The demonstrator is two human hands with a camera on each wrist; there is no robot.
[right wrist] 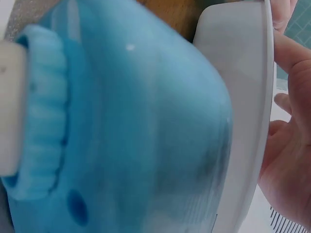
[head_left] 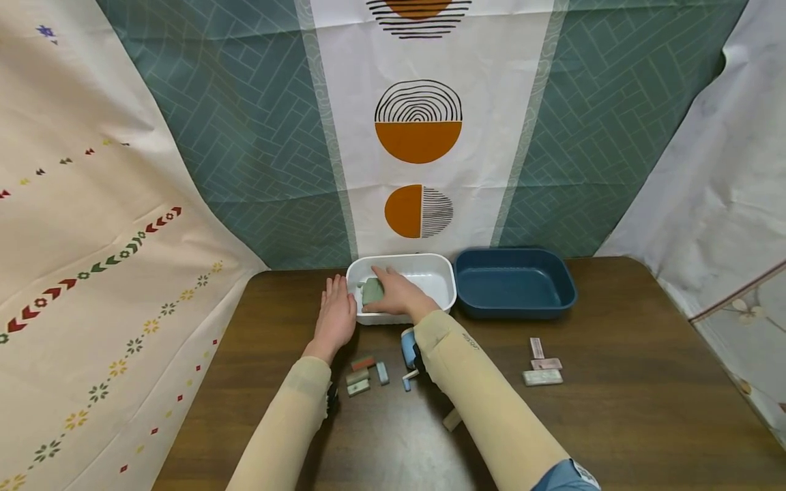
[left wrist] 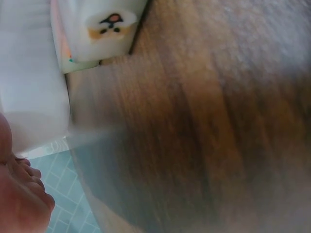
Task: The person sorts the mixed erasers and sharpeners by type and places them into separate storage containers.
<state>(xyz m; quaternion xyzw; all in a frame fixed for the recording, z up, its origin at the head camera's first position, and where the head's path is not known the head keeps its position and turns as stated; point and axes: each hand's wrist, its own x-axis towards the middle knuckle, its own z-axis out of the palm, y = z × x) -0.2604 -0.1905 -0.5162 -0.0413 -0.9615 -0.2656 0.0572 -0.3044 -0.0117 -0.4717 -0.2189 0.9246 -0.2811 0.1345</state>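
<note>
Both arms (head_left: pixel 282 423) (head_left: pixel 491 402) extend, left fingers (head_left: pixel 335 290) straight beside white tub (head_left: pixel 434 288), right fingers (head_left: pixel 385 277) gripping a green object (head_left: pixel 372 292).

Dark brown table (head_left: pixel 270 327) bearing a white tray (head_left: pixel 387 320).
Relative to the white tray: dark-blue tray (head_left: pixel 516 313) immediately right; rounded blue object (head_left: pixel 408 348) just in front; small coloured blocks (head_left: pixel 357 376) farther in front; pale blocks (head_left: pixel 543 377) front right.

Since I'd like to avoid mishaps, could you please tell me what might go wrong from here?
The right sleeve passes close beside the blue object, so drawing that arm back might knock it. The small blocks lie near the left sleeve, which could brush them if it moves inward. The right hand grips the green item inside the white tray; a loose hold might let it slip.
</note>
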